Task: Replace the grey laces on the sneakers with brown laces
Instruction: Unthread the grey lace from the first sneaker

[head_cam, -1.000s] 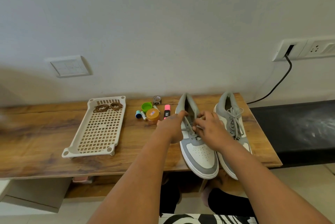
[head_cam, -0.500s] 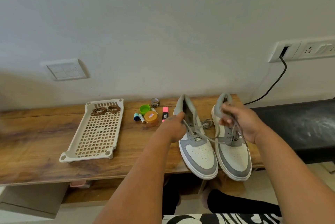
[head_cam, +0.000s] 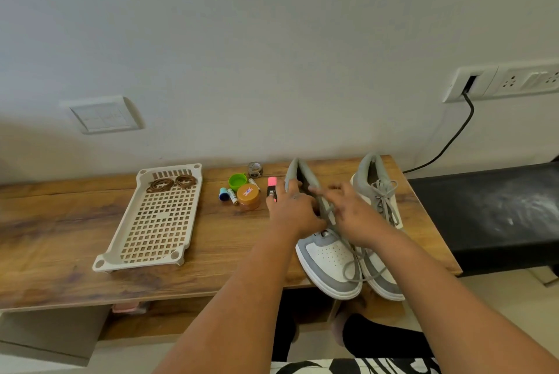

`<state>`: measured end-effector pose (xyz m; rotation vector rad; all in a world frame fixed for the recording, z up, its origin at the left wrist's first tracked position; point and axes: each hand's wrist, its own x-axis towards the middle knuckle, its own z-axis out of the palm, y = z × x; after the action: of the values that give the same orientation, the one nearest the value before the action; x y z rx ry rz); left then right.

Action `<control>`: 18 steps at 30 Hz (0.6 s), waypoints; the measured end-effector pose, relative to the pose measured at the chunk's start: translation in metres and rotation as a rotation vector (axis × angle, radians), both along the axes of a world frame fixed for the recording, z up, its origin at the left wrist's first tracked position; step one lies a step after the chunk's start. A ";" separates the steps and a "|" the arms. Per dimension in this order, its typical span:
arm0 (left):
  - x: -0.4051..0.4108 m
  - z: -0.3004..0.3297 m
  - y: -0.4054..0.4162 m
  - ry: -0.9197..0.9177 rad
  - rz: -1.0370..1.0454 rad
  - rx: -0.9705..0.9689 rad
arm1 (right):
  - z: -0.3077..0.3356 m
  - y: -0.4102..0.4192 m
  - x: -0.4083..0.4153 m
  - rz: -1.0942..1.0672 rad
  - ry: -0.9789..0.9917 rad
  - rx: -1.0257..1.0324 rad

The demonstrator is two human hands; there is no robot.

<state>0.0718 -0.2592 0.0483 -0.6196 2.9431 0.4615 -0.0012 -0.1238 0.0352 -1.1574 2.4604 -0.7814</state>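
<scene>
Left hand (head_cam: 295, 211) grips the left sneaker (head_cam: 325, 240) w/ curled fingers; right hand (head_cam: 352, 210), blurred, grip unclear, touches grey lace (head_cam: 328, 211) beside it.

Bare forearms; black-and-white patterned garment (head_cam: 357, 367) below.

Looks like a home, a plain room corner. Painted wall (head_cam: 272, 40) with a switch plate (head_cam: 104, 115) and a socket strip (head_cam: 502, 83), black cable (head_cam: 447, 143) plugged in. Wood-grain bench (head_cam: 60, 237) against it, strewn with household bits: plastic tray (head_cam: 157, 222), small jar (head_cam: 248, 196), green cap (head_cam: 237, 181), batteries (head_cam: 232, 195), highlighter (head_cam: 272, 189). Sneakers (head_cam: 329, 258) on top. Tiled floor (head_cam: 499, 289) below.
</scene>
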 end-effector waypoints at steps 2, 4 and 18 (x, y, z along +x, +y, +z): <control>-0.002 -0.002 0.003 -0.053 0.047 0.112 | -0.009 -0.005 0.002 0.017 -0.002 0.034; -0.002 -0.002 0.004 -0.074 0.049 0.198 | -0.009 -0.007 0.001 -0.008 0.036 0.066; 0.006 0.012 -0.019 0.265 0.370 0.847 | 0.004 0.003 -0.006 -0.146 -0.132 0.013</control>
<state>0.0777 -0.2781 0.0606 -0.9980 2.4401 1.7940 -0.0071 -0.1207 0.0393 -0.8986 2.4558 -0.8527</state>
